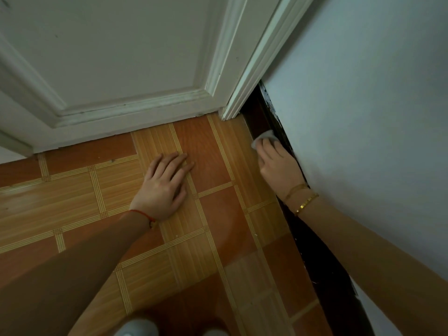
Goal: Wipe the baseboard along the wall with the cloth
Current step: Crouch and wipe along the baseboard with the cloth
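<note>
- Against the dark baseboard [254, 117], at the foot of the pale wall [363, 105], the right hand [276, 163] presses a small white cloth [263, 138] to the wood.
- That hand's fingers lie over the cloth and hold it flat against the baseboard; only the cloth's far edge shows beyond the fingertips, so how firmly the fingers curl around it is not clear.
- Just beyond the cloth, the baseboard ends at the white door frame [244, 93], with the panelled white door [109, 57] farther off to the left.
- Behind the right hand, the baseboard runs back along the wall under the forearm, its top edge flecked with pale marks.
- On the right wrist sit a gold bangle [306, 204] and a thinner gold chain [294, 190].
- Well to the left of the right hand, the left hand [164, 183] lies flat on the wood-patterned floor [218, 226], fingers straight and spread, gripping nothing.
- Around the left wrist is a red string bracelet [143, 214].
- Near the bottom edge, behind both arms, two pale shoe tips [137, 328] show on the floor.
</note>
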### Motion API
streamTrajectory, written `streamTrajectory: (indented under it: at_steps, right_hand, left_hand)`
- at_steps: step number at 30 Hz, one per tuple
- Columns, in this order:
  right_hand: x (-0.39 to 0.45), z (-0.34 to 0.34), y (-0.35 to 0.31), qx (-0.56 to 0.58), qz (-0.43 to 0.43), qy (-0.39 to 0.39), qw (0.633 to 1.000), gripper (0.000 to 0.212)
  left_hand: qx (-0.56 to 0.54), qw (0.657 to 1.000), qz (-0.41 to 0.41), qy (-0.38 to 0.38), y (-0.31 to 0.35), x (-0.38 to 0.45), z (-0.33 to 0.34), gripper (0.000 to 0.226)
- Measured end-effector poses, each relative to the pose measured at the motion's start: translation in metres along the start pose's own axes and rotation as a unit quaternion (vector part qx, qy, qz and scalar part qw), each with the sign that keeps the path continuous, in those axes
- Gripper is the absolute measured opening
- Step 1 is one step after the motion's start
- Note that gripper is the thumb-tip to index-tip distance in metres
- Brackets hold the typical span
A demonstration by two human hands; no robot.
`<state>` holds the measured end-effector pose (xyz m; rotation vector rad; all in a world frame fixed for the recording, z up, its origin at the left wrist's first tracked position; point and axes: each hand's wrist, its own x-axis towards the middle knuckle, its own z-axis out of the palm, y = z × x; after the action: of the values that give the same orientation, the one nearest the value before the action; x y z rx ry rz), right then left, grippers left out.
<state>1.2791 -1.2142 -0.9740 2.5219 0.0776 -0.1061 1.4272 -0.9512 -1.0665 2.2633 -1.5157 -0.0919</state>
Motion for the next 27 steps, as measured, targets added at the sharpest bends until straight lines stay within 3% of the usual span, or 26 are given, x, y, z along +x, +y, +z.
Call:
streamTrajectory:
  at_steps: [6, 10, 14, 17, 23, 27]
  right_hand:
    - [-0.01, -0.004, 0.004, 0.004, 0.006, 0.011, 1.0, 0.035]
    - [0.023, 0.002, 0.013, -0.012, 0.025, 0.022, 0.999, 0.022]
    - [0.071, 0.003, 0.028, -0.018, 0.049, 0.051, 0.997, 0.034]
    - [0.089, 0.004, 0.032, 0.002, 0.061, 0.055, 0.997, 0.03]
    - [0.057, 0.003, 0.023, -0.003, 0.059, 0.06, 0.996, 0.019]
    - [0.019, -0.005, 0.009, 0.019, 0.055, 0.033, 0.998, 0.033]
  left_hand:
    - [-0.003, 1.0, 0.001, 0.006, 0.002, 0.001, -0.001, 0.052]
    - [-0.003, 1.0, 0.0, 0.009, 0.001, 0.0, -0.001, 0.052]
    - [0.004, 1.0, 0.0, 0.003, 0.0, 0.0, 0.0, 0.053]
    - [0.002, 1.0, 0.0, 0.004, -0.001, 0.001, 0.0, 0.053]
    - [-0.001, 1.0, 0.0, 0.006, 0.0, 0.0, 0.001, 0.052]
    - [-0.004, 1.0, 0.0, 0.002, 0.0, 0.0, 0.0, 0.052]
